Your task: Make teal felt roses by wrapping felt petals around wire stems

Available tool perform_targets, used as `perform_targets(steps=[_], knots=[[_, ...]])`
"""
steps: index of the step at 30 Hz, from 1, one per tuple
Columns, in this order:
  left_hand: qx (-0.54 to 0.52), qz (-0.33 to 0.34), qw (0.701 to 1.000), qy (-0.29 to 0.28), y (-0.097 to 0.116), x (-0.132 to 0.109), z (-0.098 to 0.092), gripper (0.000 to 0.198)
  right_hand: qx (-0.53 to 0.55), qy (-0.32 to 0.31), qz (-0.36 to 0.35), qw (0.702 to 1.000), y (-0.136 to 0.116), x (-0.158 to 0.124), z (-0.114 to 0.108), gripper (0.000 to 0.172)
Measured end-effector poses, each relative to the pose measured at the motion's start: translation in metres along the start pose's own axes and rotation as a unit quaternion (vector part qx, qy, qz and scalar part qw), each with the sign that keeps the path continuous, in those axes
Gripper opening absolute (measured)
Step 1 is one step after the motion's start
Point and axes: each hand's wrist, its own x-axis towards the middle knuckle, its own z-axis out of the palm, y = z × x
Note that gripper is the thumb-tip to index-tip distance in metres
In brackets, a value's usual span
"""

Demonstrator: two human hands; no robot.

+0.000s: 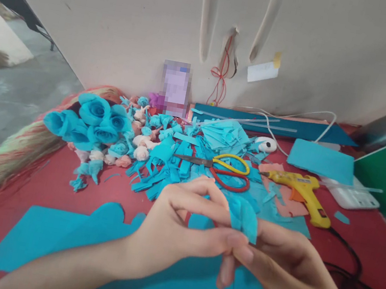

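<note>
My left hand (178,226) and my right hand (280,259) meet at the fingertips over a large blue paper sheet (49,239) lying on the red floor. Together they pinch a small piece of blue crepe paper (245,216), which curls up between the fingers. Both hands hover above the sheet, in front of a pile of blue paper scraps (174,166).
Scissors (227,170) with yellow and red handles lie on the scraps. A yellow glue gun (302,191) rests at the right, its black cord (355,263) trailing right. Finished blue paper roses (88,121) sit at the left, small pink and white buds (140,147) beside them. The wall stands behind.
</note>
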Motion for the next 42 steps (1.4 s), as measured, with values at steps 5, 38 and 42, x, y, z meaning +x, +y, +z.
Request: perform_targets(steps=[5, 38, 42], knots=[[-0.016, -0.014, 1.0, 0.017, -0.002, -0.001, 0.001, 0.01, -0.077, 0.076, -0.057, 0.993, 0.003, 0.001, 0.003, 0.019], [-0.1, -0.031, 0.994, 0.031, -0.012, 0.0, 0.0, 0.007, -0.323, 0.113, -0.138, 0.929, 0.002, 0.0, -0.004, 0.031], [-0.114, -0.029, 0.993, 0.02, -0.01, 0.0, -0.001, 0.006, -0.319, 0.123, -0.135, 0.93, 0.003, 0.002, 0.0, 0.036]])
